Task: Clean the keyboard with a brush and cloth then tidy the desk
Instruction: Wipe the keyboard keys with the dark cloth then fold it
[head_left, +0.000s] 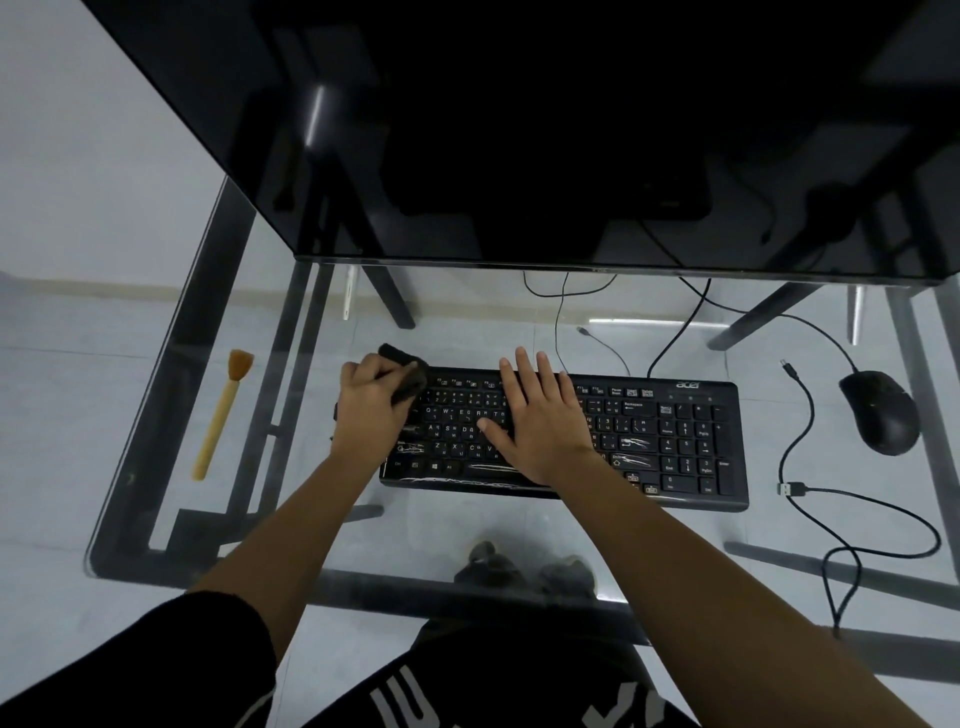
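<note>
A black keyboard (675, 441) lies on the glass desk (130, 467) in front of me. My left hand (369, 410) is shut on a dark cloth (408, 374) and presses it onto the keyboard's upper left corner. My right hand (540, 415) lies flat on the middle keys, fingers spread, holding nothing. A brush (221, 410) with a yellow handle and orange bristles lies alone on the glass, well to the left of the keyboard.
A black mouse (880, 410) sits right of the keyboard. A loose USB cable (810, 488) curls along the desk's right side. A dark monitor (519, 130) stands behind the keyboard. Thin cables (558, 322) run back from it. My feet show through the glass.
</note>
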